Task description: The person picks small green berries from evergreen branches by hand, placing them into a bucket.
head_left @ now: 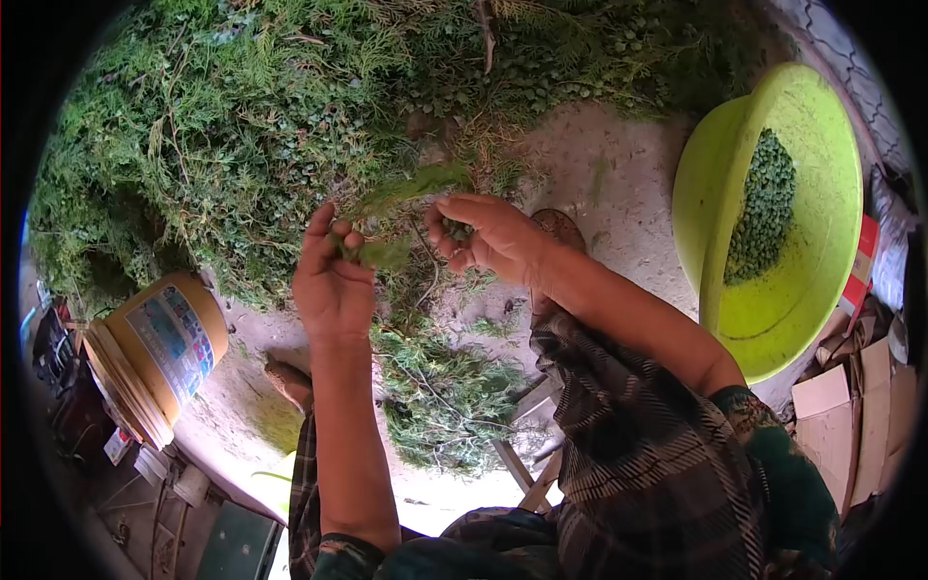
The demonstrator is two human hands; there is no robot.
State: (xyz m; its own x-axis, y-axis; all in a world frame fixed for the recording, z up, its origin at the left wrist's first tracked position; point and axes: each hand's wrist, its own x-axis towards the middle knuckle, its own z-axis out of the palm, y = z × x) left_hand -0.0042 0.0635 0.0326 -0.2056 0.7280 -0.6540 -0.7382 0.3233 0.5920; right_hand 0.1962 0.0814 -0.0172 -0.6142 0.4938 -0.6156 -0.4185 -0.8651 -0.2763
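My left hand [333, 285] is closed, its fingertips pinching a feathery green conifer sprig [411, 188] that is slightly blurred. The sprig stretches toward my right hand [498, 237], whose fingers are curled in. Small green cones [457, 230] show inside that hand, partly hidden by the fingers. Beyond both hands lies a large heap of cut conifer branches [271, 126] with cones among the foliage. A smaller pile of sprigs [449, 401] rests on the ground between my forearms.
At the right, a tilted lime-green basin [710, 184] holds a mound of small green cones [764, 213]. An orange-tan bucket [208, 319] with a label lies tipped at the left. Flattened cardboard [826, 411] is at the lower right. Wooden legs [517, 469] stand near my knees.
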